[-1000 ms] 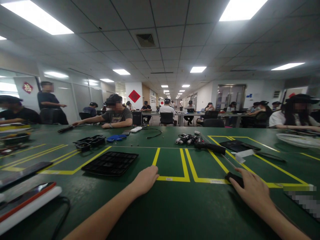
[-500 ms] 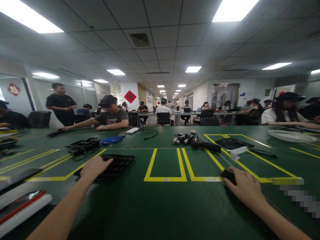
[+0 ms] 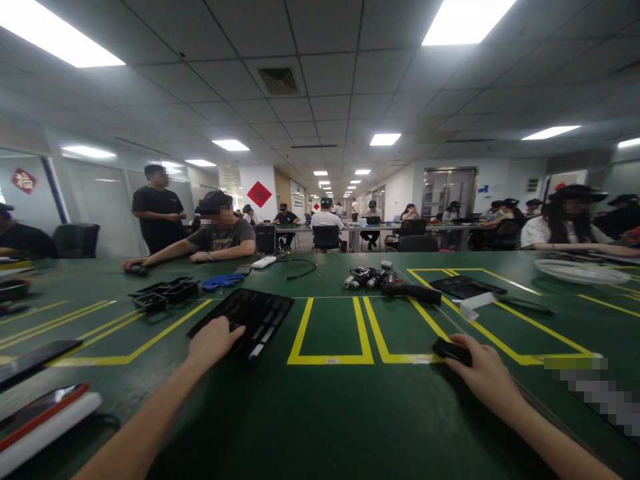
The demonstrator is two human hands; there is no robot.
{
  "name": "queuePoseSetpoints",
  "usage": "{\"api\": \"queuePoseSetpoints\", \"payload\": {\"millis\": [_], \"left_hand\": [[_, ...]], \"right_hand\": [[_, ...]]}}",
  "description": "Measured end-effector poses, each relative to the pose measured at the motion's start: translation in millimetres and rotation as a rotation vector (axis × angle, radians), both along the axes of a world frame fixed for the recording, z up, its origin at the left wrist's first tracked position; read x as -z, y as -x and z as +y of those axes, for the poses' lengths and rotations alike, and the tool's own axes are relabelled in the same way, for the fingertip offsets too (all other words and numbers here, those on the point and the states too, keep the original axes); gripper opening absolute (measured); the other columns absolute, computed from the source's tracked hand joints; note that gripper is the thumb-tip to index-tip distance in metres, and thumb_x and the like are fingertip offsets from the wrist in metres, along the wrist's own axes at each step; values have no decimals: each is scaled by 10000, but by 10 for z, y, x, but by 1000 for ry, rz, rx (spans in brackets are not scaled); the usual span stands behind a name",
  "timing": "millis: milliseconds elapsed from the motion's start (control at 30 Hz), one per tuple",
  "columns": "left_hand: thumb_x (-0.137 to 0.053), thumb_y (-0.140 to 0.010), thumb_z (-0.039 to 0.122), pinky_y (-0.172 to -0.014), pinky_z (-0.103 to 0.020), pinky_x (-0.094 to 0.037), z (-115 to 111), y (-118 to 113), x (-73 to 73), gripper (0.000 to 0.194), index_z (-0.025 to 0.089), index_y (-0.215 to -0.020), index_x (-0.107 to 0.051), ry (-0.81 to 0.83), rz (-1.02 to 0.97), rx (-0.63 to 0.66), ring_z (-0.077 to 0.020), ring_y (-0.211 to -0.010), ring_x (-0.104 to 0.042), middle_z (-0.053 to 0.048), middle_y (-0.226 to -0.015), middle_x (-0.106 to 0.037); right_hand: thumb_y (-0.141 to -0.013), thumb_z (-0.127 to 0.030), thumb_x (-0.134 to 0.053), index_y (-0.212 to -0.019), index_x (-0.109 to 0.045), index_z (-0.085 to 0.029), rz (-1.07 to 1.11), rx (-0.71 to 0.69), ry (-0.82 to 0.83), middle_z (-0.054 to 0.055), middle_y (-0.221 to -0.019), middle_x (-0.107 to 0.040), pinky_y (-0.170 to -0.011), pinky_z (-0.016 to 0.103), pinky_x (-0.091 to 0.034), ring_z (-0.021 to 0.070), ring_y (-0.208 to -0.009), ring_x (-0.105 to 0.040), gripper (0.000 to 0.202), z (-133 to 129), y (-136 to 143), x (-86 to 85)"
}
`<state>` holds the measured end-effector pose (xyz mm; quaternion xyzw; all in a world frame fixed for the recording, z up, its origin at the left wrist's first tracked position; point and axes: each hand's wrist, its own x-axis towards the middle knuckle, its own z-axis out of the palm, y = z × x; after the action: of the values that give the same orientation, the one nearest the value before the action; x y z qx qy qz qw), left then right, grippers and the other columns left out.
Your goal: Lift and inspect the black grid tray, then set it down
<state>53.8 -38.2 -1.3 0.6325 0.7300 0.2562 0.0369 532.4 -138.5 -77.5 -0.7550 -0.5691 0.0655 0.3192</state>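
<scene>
My left hand [image 3: 216,341] grips the near edge of a flat black compartment tray [image 3: 253,313], which is tilted up off the green table. Its cells face me, and a few whitish pieces or reflections show near its lower corner. On the right, the fingers of my right hand [image 3: 484,367] are closed around a small dark block-like object [image 3: 453,351], low over the table beside a yellow tape line. The exact kind of that object cannot be made out. A thin wire or cord appears to run past this hand.
A black-handled tool [image 3: 413,291] and a pile of silver and black parts [image 3: 367,277] lie beyond my right hand. Black bins [image 3: 165,293] and a blue item [image 3: 221,282] sit at the left. A co-worker [image 3: 223,230] reaches across the far side. Yellow tape [image 3: 330,360] outlines areas.
My left hand has lifted and tilted the black tray, moving it right and slightly away. My right hand has barely moved. A standing person behind has moved right.
</scene>
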Motion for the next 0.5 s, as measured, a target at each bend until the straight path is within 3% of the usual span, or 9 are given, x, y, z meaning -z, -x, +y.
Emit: {"api": "queuePoseSetpoints", "payload": {"millis": [67, 133, 167, 200, 267, 367, 500], "left_hand": [[-480, -731, 427, -721, -357, -426, -90, -416, 19, 315, 132, -805, -561, -5, -42, 96, -294, -863, -577, -148, -874, -617], [-428, -782, 433, -703, -289, -435, -249, -887, 84, 330, 154, -913, -543, 1, -111, 247, -220, -826, -584, -83, -873, -618], [-392, -808, 437, -694, -260, -438, -356, -1114, 131, 332, 166, -935, -534, 11, -173, 354, -189, -814, -582, -55, -871, -614], [-387, -819, 442, -700, -260, -436, -475, -1319, 184, 353, 151, -971, -520, 32, -353, 557, -188, -838, -571, -66, -909, -603], [-449, -781, 520, -677, -270, -431, -724, -1636, 290, 422, 146, -968, -507, 91, -614, 788, -193, -817, -550, -60, -889, -582], [-517, -732, 574, -648, -271, -410, -1031, -1846, 396, 471, 147, -927, -490, 173, -848, 944, -180, -763, -520, -34, -814, -547], [-501, -777, 529, -759, -306, -400, -1176, -1814, 441, 433, 157, -997, -473, 198, -863, 1069, -208, -886, -505, -67, -937, -541]], "right_hand": [[-699, -323, -479, -1082, -467, -179, 210, -164, -56, 106, -1132, -557, -970, 415, -364, 250, -1103, -482, 409, -74, 222, -93], [-690, -317, -509, -1082, -454, -208, 409, -297, -20, 76, -1149, -546, -961, 391, -388, 231, -1088, -507, 411, -204, 504, -192], [-686, -322, -531, -1090, -448, -215, 486, -384, -19, 73, -1157, -543, -960, 388, -393, 231, -1096, -506, 426, -279, 643, -230], [-669, -322, -566, -1079, -450, -216, 564, -455, -18, 75, -1156, -546, -969, 392, -387, 234, -1097, -507, 439, -353, 770, -253], [-662, -315, -608, -1067, -447, -211, 725, -609, -39, 93, -1153, -546, -996, 408, -363, 239, -1116, -497, 448, -479, 957, -253], [-678, -325, -634, -1085, -435, -228, 842, -779, -84, 92, -1131, -546, -990, 417, -367, 235, -1103, -503, 463, -570, 1063, -180], [-677, -360, -641, -1061, -455, -239, 828, -776, -120, 82, -1098, -554, -957, 421, -395, 239, -1056, -524, 443, -553, 1050, -103]]}}
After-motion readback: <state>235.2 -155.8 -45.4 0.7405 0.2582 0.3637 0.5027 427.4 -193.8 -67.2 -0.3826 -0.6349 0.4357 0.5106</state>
